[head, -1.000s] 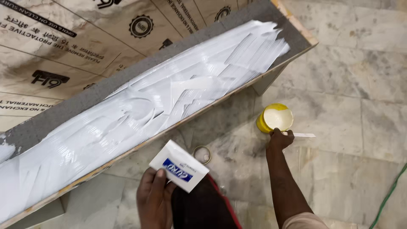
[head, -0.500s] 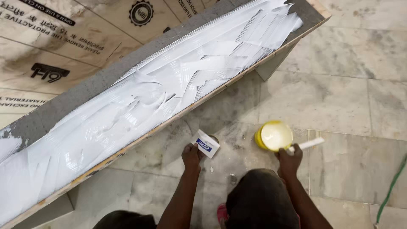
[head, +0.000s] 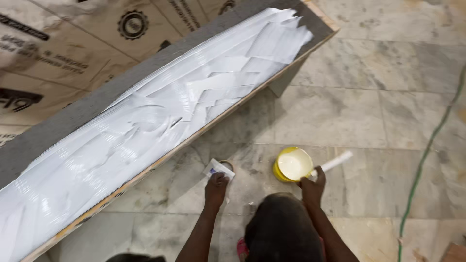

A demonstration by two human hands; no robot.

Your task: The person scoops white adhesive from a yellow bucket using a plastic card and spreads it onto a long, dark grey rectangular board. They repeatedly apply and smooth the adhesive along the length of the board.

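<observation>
My left hand (head: 216, 187) grips a small white flat card (head: 217, 170) and holds it down at the marble floor, next to a small ring-shaped object (head: 226, 165). My right hand (head: 313, 187) is closed on a white stick (head: 335, 162) that lies across the rim of a yellow tub (head: 292, 165) filled with pale paste. Above both hands a long board (head: 160, 116), smeared thickly with white paste, runs diagonally. A dark rounded shape (head: 281, 228) sits between my forearms.
Printed brown cardboard sheets (head: 73, 43) lie behind the board. A grey block (head: 286, 80) props the board's far end. A green cable (head: 427, 155) trails down the marble floor (head: 378, 111) on the right.
My left hand has carried the white card away from the camera, down to the floor beside the ring. My right hand stays at the yellow tub with the stick. The view shifted down.
</observation>
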